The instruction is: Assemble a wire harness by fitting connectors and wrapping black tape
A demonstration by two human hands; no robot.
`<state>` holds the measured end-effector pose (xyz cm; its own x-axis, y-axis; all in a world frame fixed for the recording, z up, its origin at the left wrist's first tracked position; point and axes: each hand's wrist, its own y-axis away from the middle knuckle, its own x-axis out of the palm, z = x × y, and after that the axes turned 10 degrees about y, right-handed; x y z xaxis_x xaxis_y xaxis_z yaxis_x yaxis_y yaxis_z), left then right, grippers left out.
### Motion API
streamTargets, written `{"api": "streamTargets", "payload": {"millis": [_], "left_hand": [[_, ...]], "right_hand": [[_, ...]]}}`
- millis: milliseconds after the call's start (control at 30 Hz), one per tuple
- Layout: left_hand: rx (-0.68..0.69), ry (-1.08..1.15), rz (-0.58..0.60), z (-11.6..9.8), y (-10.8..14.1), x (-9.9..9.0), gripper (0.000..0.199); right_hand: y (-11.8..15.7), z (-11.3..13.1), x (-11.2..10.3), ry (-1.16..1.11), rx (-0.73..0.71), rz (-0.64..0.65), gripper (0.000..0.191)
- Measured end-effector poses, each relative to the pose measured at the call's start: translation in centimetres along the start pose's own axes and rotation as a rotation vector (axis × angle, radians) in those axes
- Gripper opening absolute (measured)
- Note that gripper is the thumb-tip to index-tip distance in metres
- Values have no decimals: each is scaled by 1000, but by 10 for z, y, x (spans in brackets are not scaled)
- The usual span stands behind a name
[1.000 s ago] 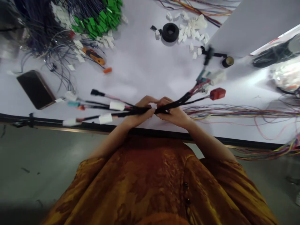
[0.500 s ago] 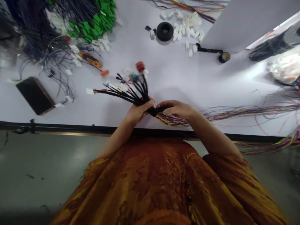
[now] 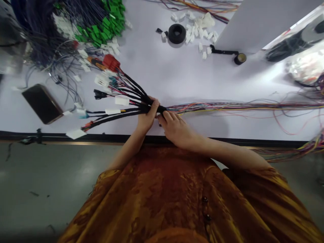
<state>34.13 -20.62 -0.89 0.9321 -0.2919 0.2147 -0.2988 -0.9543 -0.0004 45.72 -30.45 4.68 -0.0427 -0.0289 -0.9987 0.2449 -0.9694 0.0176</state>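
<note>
The left hand (image 3: 146,116) is wrapping around a black-sleeved harness (image 3: 134,90), while the right hand (image 3: 176,130) is pinching the sleeve's end between thumb and fingers; both are closed narrowly on the bundle. The step in hand appears to be working the sleeved trunk where it meets the bare wires, and the next move seems to call for a firm pinch there so the sleeve does not slip.

The harness is lying across the counter (image 3: 192,81), just behind its front edge. Leftward, it is fanning into many branches, too tangled to count, with one red connector (image 3: 111,62), one black plug (image 3: 99,94) and at least three white tags (image 3: 122,100) among them. Rightward, one long run of coloured wires (image 3: 227,107) is stretching away.

Farther off are one black tape ring (image 3: 177,33), one small tape roll (image 3: 240,58), one screwdriver (image 3: 96,63), one phone (image 3: 42,104), and uncounted heaps of white connectors (image 3: 194,32) and green connectors (image 3: 106,23).
</note>
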Motion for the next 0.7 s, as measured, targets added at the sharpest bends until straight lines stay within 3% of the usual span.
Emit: {"api": "streamTargets", "payload": {"millis": [100,200,267,333,500,600,700], "left_hand": [[-35,83,26,-7,2,1,35],[-19,89,8,-16,5,4,33],[-12,80,-9,-20,8,7,34],[-22,79,-25,-22,12,10,32],[-33,101,-80,-17,21,14,28],[-73,187,-40,-10,20,12,28],[-141,256,64,-5,15,8,32]], "right_hand": [[0,-24,-5,-201,-19,-8,30],[-8,-37,1,-307,126,-56,48],[-14,-36,10,-310,239,-86,60],[-19,-32,18,-300,297,-72,60],[-31,-27,24,-418,409,66,63],[-35,-35,22,-657,499,58,72],[-35,-51,23,-1080,438,69,80]]}}
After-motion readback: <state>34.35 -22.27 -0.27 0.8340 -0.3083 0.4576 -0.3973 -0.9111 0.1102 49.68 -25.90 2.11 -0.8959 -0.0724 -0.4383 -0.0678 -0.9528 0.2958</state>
